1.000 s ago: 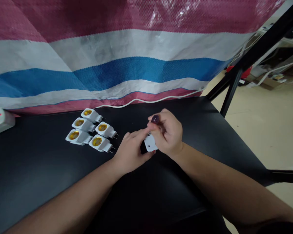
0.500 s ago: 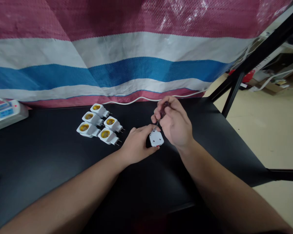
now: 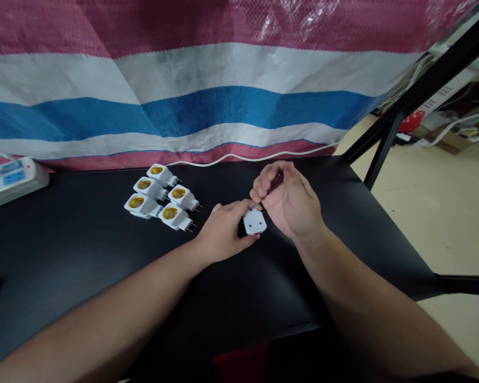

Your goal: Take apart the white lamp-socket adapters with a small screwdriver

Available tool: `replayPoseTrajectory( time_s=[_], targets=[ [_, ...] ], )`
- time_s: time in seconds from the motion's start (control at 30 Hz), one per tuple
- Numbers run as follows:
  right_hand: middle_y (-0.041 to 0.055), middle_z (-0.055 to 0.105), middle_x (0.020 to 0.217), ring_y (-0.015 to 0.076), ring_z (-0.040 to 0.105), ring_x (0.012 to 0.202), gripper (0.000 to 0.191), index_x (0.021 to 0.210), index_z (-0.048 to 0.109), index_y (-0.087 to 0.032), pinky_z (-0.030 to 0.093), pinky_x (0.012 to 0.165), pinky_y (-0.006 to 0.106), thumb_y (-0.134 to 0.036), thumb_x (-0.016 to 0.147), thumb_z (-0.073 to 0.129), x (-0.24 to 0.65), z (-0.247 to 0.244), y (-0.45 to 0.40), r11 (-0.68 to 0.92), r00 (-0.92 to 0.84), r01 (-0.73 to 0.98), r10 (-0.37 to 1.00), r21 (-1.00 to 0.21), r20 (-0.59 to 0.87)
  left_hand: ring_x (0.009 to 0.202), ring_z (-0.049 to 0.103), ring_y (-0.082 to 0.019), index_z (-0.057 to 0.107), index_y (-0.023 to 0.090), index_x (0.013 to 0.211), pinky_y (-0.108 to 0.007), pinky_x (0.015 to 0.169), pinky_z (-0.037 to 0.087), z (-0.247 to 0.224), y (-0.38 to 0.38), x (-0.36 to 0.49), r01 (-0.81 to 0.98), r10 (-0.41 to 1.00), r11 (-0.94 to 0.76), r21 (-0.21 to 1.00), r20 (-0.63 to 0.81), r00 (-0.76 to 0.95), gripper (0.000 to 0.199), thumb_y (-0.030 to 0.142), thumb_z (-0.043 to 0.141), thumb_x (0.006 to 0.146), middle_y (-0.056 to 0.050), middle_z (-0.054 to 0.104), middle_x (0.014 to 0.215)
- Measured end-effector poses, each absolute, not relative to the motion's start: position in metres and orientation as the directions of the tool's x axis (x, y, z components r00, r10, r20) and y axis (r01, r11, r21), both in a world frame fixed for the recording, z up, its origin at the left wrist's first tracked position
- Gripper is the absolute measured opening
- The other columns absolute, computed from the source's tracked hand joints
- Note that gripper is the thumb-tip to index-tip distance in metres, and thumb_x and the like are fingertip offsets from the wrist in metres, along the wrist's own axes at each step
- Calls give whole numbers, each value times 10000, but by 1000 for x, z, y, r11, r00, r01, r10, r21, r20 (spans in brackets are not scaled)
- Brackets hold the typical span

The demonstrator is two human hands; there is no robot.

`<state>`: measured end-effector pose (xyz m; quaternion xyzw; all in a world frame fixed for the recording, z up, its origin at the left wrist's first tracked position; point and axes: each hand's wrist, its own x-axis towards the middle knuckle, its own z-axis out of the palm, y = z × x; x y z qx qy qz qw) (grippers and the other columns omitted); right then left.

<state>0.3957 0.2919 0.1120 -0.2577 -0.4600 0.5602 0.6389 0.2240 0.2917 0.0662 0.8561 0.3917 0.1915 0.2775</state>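
My left hand [image 3: 223, 232] rests on the black table, its fingers pressing a white plastic socket adapter [image 3: 254, 222] from the left. My right hand [image 3: 289, 201] sits just to the right, gripping a small screwdriver with a dark red handle [image 3: 275, 182]. The thin shaft points down-left, and its tip meets the adapter's upper edge. Beside my left hand, several white lamp-socket plug adapters with brass-yellow centres [image 3: 157, 197] lie grouped, their metal pins pointing right.
A white power strip [image 3: 14, 182] stands at the table's far left. A white cable [image 3: 239, 157] runs along the back edge, against a striped woven tarp [image 3: 239, 106]. Black metal frame bars [image 3: 423, 96] cross the right side, above a beige floor.
The white adapter has turned flat, its face up, and the screwdriver tip now sits at its upper edge. My right hand has shifted, and the head view has moved slightly.
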Motion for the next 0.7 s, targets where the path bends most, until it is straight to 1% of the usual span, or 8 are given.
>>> replayPoseTrajectory(
  time_s=[0.1,0.2,0.3,0.37,0.43,0.57,0.63,0.7],
  targets=[
    [-64,409,628,132,440,573,449,873,572,-261,492,586,310,-674,1047,613,394,111,290,227,-69,-484,953,-845,295,1018,729,-291,581,245,1315,-432,893,426,66,292,225,574,779,-542,614,110,618,501,350,812,882,-43,741,1145],
    [-85,444,649,119,407,558,384,957,561,-293,470,581,291,-617,968,766,392,108,290,276,-57,-518,933,-810,354,1018,727,-293,583,250,1320,-430,884,423,66,292,225,569,776,-545,616,115,620,509,359,815,880,-46,743,1145],
    [-65,565,812,108,511,637,389,943,554,-295,485,609,279,-492,896,886,393,107,292,335,-17,-540,913,-772,408,1025,727,-287,570,270,1363,-426,883,418,66,291,224,556,770,-552,621,125,626,542,362,814,888,-45,747,1200],
    [-38,596,903,123,589,739,329,938,595,-288,520,648,291,-472,920,866,395,107,293,347,1,-521,914,-780,406,1028,726,-280,564,284,1379,-424,889,417,66,291,223,552,769,-554,623,127,627,547,357,809,896,-41,747,1240],
    [-17,589,872,145,604,775,282,932,633,-276,546,678,315,-507,985,787,397,108,292,325,-12,-486,926,-811,377,1032,727,-276,568,289,1382,-423,898,420,66,291,223,552,769,-552,625,125,627,546,352,810,896,-39,744,1265],
    [-54,427,650,153,473,606,374,941,618,-284,528,639,340,-640,1058,610,399,110,289,233,-23,-458,962,-858,273,1052,729,-289,582,290,1404,-417,894,429,66,292,224,556,770,-552,621,123,626,572,358,820,887,-42,753,1227],
    [-74,369,636,147,417,574,385,939,577,-301,506,622,328,-669,1019,659,397,111,289,239,9,-467,964,-852,266,1053,729,-289,589,299,1407,-414,894,429,66,292,224,552,769,-552,625,125,627,580,355,824,880,-38,758,1216],
    [-71,413,693,131,424,596,409,903,533,-298,494,630,312,-613,946,791,396,111,289,277,33,-486,954,-829,299,1045,728,-281,591,307,1407,-414,906,427,66,292,223,545,768,-550,633,127,628,579,350,825,880,-32,757,1226]
  ],
)
